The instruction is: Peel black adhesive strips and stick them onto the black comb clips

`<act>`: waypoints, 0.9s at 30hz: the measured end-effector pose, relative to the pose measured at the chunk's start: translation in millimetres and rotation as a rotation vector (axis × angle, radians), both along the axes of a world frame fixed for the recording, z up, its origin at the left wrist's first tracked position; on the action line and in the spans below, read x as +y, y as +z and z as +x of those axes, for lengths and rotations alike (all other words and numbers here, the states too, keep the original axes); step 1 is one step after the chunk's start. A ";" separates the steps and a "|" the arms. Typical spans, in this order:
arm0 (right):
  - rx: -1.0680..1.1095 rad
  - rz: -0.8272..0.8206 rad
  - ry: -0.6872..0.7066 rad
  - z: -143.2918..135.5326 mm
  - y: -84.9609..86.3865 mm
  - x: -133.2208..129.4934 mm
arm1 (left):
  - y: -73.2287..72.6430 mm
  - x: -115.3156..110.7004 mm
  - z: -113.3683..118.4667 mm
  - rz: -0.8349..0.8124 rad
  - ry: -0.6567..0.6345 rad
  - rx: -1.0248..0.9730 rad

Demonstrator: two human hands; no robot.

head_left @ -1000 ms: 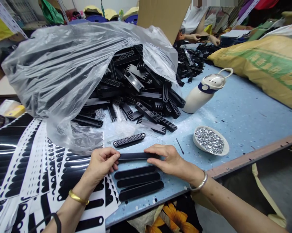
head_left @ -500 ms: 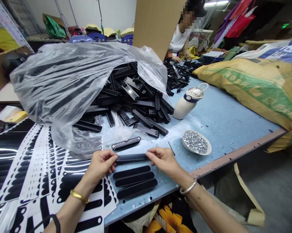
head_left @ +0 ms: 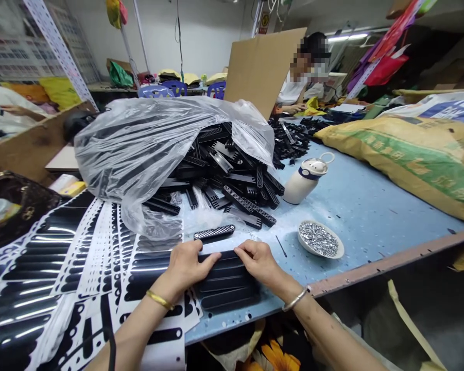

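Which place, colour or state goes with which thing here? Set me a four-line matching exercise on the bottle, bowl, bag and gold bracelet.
1. Bottle
2. Bowl
3. Large bag
4. Gold bracelet

A. Full of small silvery pieces
B. Worn on the left wrist
C. Whitish, with a dark blue band below its lid
D. See-through and open, with black parts heaped at its mouth

Right pairs: 1-C, 2-A, 3-D, 4-B.
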State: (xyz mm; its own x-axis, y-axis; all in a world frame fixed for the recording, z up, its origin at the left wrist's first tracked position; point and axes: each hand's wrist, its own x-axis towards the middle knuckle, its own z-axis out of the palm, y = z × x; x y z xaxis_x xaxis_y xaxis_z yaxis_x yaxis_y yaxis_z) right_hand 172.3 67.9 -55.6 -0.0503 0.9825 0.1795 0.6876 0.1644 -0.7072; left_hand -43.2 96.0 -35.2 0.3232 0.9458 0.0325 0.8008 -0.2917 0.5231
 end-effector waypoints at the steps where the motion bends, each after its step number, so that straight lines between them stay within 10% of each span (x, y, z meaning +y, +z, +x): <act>1: -0.009 0.007 0.014 -2.3 -0.5 1.0 | 1.5 -0.4 3.2 0.012 -0.005 0.090; 11: -0.037 -0.027 0.041 0.4 -6.9 5.9 | -4.9 12.9 -13.8 -0.081 -0.046 0.033; 17: -0.089 -0.037 0.125 12.0 7.2 3.0 | 21.0 -16.0 -62.2 0.107 0.029 -0.258; 23: -0.159 0.229 0.058 28.2 20.7 -1.3 | 14.3 -72.1 -147.0 0.260 0.607 -0.347; 27: -0.053 0.443 0.305 -29.2 37.9 -23.4 | -14.8 -101.5 -168.6 0.068 0.810 -0.558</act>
